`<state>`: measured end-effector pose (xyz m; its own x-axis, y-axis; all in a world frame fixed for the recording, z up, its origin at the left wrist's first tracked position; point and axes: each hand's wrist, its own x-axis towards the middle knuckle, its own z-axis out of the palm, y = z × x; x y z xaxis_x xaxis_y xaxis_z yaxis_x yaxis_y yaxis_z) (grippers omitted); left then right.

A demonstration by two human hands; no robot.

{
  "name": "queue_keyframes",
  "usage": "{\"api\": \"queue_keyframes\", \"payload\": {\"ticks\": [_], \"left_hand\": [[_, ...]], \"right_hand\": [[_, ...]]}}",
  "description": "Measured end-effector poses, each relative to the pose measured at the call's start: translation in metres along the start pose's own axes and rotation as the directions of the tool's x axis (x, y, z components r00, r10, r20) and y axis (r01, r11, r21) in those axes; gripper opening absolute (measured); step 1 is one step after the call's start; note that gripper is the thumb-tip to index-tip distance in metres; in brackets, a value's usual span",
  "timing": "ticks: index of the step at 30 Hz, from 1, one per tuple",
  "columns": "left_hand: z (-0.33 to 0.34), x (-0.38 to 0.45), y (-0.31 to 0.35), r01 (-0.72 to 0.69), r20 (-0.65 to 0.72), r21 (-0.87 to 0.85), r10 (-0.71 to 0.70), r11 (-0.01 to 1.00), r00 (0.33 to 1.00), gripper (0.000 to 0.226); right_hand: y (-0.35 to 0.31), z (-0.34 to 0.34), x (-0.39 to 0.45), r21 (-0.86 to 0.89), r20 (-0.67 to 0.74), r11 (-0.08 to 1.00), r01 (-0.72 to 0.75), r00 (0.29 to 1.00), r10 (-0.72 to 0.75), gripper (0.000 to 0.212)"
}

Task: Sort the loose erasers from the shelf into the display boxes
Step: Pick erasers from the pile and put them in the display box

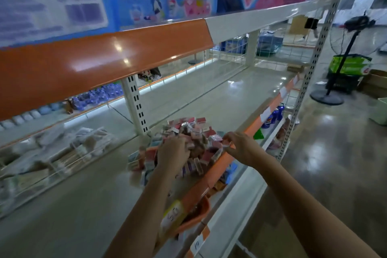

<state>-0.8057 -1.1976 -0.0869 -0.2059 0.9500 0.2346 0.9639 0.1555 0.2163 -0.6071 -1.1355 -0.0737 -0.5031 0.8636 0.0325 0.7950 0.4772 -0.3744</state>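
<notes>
A heap of small loose erasers (189,130) in red, pink and blue wrappers lies on the grey shelf (88,201) near its orange front edge. My left hand (172,150) rests on top of the heap with its fingers curled into the erasers. My right hand (238,145) is at the heap's right side and pinches one small eraser (227,144) between thumb and fingers. Open display boxes (138,160) with rows of erasers stand under and to the left of my left hand, partly hidden by it. The picture is blurred.
An orange shelf lip (211,176) with price tags runs along the front. An orange tray (194,213) sits on the shelf below. Clear acrylic bins (52,157) of packets stand at the left. A white upright (136,104) is behind the heap. A fan stand (328,94) is on the floor at the right.
</notes>
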Motion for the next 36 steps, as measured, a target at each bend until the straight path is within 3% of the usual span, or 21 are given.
{"api": "queue_keyframes", "payload": {"ticks": [6, 9, 13, 16, 21, 24, 27, 29, 32, 36], "left_hand": [[0.025, 0.018, 0.008, 0.148, -0.040, 0.025, -0.147, 0.989, 0.988, 0.048], [0.035, 0.022, 0.018, 0.254, -0.067, 0.030, -0.252, 0.967, 0.966, 0.057], [0.044, 0.025, 0.026, 0.355, -0.072, 0.019, -0.352, 0.935, 0.933, 0.061], [0.043, 0.023, 0.029, 0.387, -0.139, 0.022, -0.381, 0.922, 0.914, 0.055], [0.026, 0.013, 0.035, 0.446, -0.197, -0.272, -0.503, 0.853, 0.841, 0.027], [0.019, 0.002, 0.033, 0.479, -0.122, -0.455, -0.586, 0.751, 0.801, 0.025], [0.016, -0.009, 0.031, 0.457, -0.027, -0.698, -0.658, 0.551, 0.753, 0.009], [0.014, -0.018, 0.034, 0.445, 0.004, -0.778, -0.706, 0.443, 0.708, 0.012], [0.014, -0.030, 0.038, 0.388, 0.090, -0.901, -0.790, 0.195, 0.606, 0.020], [0.007, -0.051, 0.045, 0.303, 0.070, -0.947, -0.849, 0.110, 0.524, 0.013]], "right_hand": [[0.020, 0.021, 0.052, 0.113, 0.093, 0.993, 0.029, 0.995, -0.040, 0.031], [0.029, 0.026, 0.062, 0.092, 0.089, 0.985, 0.144, 0.984, -0.152, 0.038], [0.035, 0.031, 0.072, 0.115, 0.108, 0.952, 0.284, 0.949, -0.297, 0.032], [0.041, 0.031, 0.081, 0.113, 0.071, 0.897, 0.428, 0.897, -0.437, 0.026], [0.040, 0.029, 0.097, 0.228, -0.069, 0.767, 0.599, 0.796, -0.601, 0.021], [0.036, 0.028, 0.101, 0.421, -0.114, 0.705, 0.570, 0.804, -0.583, 0.008], [0.030, 0.029, 0.101, 0.608, -0.144, 0.621, 0.495, 0.838, -0.527, 0.016], [0.024, 0.031, 0.098, 0.665, -0.082, 0.614, 0.424, 0.860, -0.504, 0.017], [0.012, 0.033, 0.092, 0.782, 0.062, 0.565, 0.263, 0.870, -0.489, 0.025], [-0.007, 0.032, 0.080, 0.903, 0.150, 0.420, 0.095, 0.844, -0.515, 0.033]]}}
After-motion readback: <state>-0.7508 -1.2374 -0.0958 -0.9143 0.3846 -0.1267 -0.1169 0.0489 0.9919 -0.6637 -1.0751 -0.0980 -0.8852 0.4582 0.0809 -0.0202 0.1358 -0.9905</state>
